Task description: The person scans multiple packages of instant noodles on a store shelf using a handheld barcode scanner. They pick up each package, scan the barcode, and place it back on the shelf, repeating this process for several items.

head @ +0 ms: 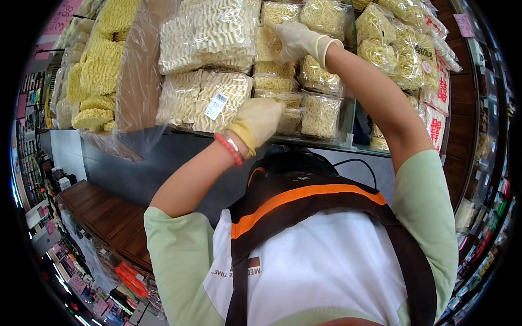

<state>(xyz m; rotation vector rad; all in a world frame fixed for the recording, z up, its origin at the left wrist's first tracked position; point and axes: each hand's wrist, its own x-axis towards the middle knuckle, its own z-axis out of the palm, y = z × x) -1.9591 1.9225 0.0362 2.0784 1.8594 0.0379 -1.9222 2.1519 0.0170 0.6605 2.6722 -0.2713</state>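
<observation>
Both my hands wear pale gloves over a display of dried noodles in clear plastic packs. My right hand [295, 38] reaches farther in and lies over a noodle pack [269, 44] in the middle column; whether it grips the pack is unclear. My left hand [259, 120] rests at the near edge, its fingers hidden behind its back, against small noodle packs [287, 118]. Left of it lies a large pack of wavy noodles [191, 95] with a white label [216, 106]. Right of it stands another square noodle pack [320, 116].
A plastic-lined cardboard box [138, 69] of yellow noodles [102, 61] stands at the left. A glass divider [350, 81] separates more noodle packs [377, 55] on the right. The glass shelf edge [326, 143] runs in front of me, with a black cable [367, 163] below.
</observation>
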